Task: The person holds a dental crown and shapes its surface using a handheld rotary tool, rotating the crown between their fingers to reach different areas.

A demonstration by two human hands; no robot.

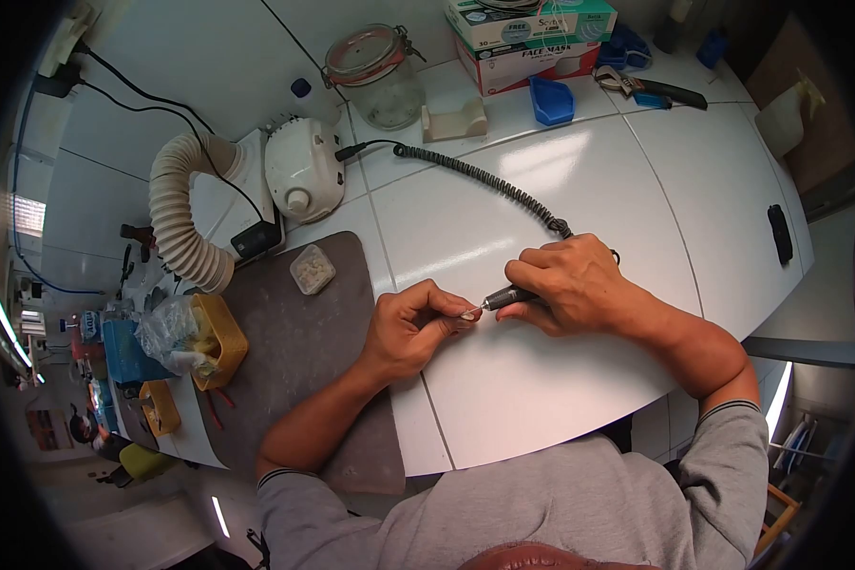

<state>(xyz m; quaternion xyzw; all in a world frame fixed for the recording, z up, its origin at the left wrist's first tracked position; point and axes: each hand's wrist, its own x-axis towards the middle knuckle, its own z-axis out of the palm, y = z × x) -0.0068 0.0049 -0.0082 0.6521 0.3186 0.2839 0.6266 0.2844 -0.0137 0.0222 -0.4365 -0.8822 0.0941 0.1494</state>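
My right hand [575, 285] is wrapped round a black rotary handpiece [509, 297], its metal bit pointing left. A coiled cord [484, 176] runs from the handpiece to a white control unit [306, 169] at the back. Between the thumb and fingers of my left hand [413, 328] is a small pale piece [468, 315], mostly covered by the fingertips; its exact kind I cannot tell. The bit's tip meets this piece. Both hands are close together over the white tiled worktop [541, 399].
A small clear box [313, 270] of pale bits lies on a dark mat [294, 332]. Left of it are a ribbed hose [176, 204] and a yellow bin [220, 342] with a plastic bag. A glass jar [380, 95], mask boxes [532, 57] and an adjustable wrench [651, 87] line the back.
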